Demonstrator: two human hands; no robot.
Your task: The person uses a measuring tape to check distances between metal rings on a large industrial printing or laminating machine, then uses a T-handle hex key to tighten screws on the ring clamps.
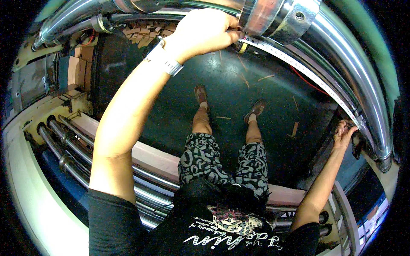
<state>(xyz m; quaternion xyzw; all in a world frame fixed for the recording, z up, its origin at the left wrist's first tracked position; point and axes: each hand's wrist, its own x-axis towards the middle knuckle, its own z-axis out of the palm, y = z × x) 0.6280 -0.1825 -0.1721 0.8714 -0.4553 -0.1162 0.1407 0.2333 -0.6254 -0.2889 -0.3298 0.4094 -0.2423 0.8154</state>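
A white measuring tape stretches in a line along the steel shaft at the upper right. My left hand pinches its upper end between thumb and fingers, right beside a dark metal collar on the shaft. At the tape's far right end, my right hand grips it close to the machine frame; the fingertips there are partly hidden. A pale watch band circles my left wrist.
Several steel rollers run behind my legs. Cardboard scraps lie piled at the far left, and thin strips are scattered on the dark floor. A red cable passes under the tape.
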